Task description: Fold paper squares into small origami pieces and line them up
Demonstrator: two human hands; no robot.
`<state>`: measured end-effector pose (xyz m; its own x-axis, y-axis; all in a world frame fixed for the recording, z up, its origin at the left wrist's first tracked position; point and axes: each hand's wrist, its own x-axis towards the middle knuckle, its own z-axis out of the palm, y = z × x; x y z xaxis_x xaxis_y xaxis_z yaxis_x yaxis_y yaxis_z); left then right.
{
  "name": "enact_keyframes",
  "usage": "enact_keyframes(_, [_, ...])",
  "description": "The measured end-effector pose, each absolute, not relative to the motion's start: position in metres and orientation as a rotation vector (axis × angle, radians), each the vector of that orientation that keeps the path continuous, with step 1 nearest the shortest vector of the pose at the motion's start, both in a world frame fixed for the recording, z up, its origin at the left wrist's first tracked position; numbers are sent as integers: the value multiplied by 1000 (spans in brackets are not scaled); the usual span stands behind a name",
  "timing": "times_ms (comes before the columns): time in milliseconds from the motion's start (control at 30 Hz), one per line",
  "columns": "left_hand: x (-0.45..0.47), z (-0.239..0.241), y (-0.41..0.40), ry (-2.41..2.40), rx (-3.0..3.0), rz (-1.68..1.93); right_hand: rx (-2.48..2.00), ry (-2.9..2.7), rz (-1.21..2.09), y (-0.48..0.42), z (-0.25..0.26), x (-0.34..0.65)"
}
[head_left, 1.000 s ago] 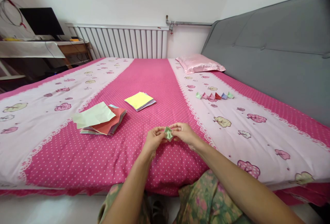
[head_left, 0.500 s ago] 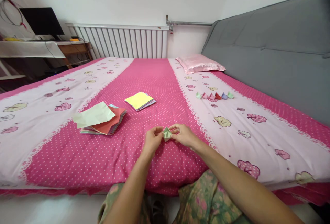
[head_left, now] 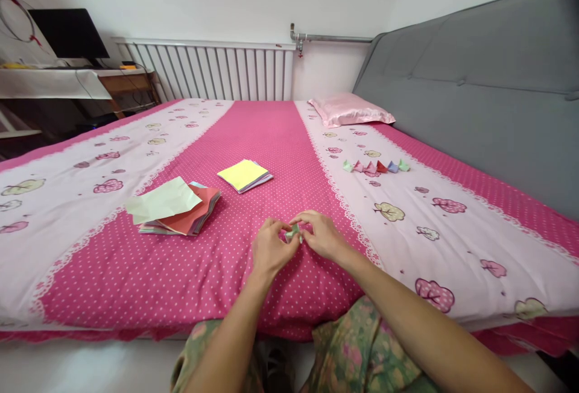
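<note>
A small folded piece of pale green paper [head_left: 294, 233] is pinched between my two hands just above the pink dotted bedspread [head_left: 312, 284]. My left hand [head_left: 272, 247] grips its left side, the thumb lying across the front and the fingers behind. On the other side, my right hand [head_left: 322, 234] holds the paper by thumb and fingertips. Much of the paper is covered by my fingers, so its exact shape is hard to make out. Off to the right lies a row of several small folded paper shapes [head_left: 371, 168] in green, pink, red and blue.
A loose stack of paper sheets [head_left: 163, 201], pale green and red on top, lies on the left. Beyond it sits a neater stack with a yellow sheet [head_left: 243, 174]. A pink pillow [head_left: 350, 110] rests near the grey headboard [head_left: 474, 73]. Behind the bed stands a white radiator [head_left: 212, 70].
My left thumb has moved across the front of the folded paper, which is now tilted and more covered. Both hands have drawn closer together. The stacks and the row stay put.
</note>
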<state>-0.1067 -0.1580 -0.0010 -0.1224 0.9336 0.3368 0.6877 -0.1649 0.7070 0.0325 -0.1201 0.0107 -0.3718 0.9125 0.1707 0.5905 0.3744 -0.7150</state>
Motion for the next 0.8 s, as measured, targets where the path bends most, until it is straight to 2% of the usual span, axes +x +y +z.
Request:
enact_keyframes(267, [-96, -4, -164, 2131, 2124, 841, -1328, -2384, 391, -122, 9, 26])
enact_keyframes(567, [-95, -4, -163, 2210, 2120, 723, -1355, -2463, 339, -116, 6, 21])
enact_keyframes(800, [-94, -1, -165, 2334, 2063, 614, -1542, -2405, 309, -123, 6, 18])
